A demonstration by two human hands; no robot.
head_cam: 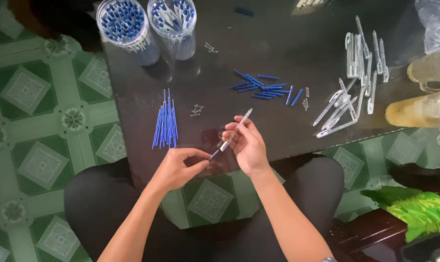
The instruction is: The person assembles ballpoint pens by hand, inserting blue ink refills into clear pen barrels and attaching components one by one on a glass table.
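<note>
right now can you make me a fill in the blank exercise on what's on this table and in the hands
1. The right hand holds a clear pen barrel, and the left hand pinches its ____ tip.
2. The loose refills left of the hands lie in a ____ bundle, all blue.
3. At the table's far edge stand ____ round clear tubs of pen parts.
4. The clear barrels are piled to the ____ of the hands.

Missing words: blue; upright; two; right

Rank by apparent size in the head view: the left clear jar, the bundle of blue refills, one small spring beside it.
1. Left clear jar, though the refill bundle looks nearly as large.
2. Bundle of blue refills.
3. Small spring, clearly smallest.
</note>
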